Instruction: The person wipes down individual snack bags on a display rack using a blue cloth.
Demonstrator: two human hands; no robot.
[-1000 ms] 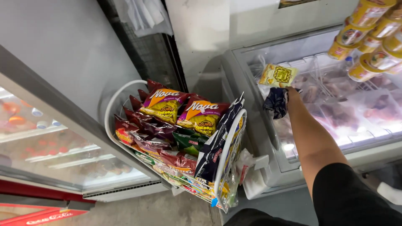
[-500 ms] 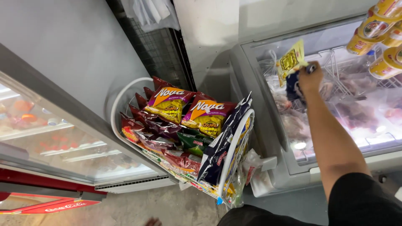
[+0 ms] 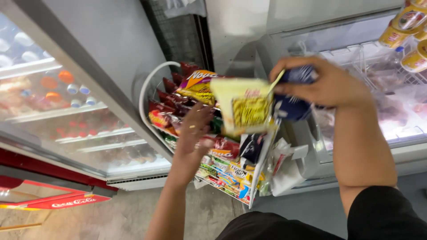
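- Gripping a yellow packet (image 3: pixel 245 106) and dark blue packets (image 3: pixel 291 104), right hand (image 3: pixel 327 84) is closed, above the wire rack (image 3: pixel 147 95).
- Packet hangs left of that hand.
- Left hand (image 3: pixel 193 129), fingers loosely open, empty, touches rack snack bags (image 3: pixel 198 86).

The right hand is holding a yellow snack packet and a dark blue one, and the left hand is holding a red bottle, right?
Not quite. In the head view the left hand holds no bottle; it reaches into the snack rack. The right hand does hold the yellow packet and dark blue packet.
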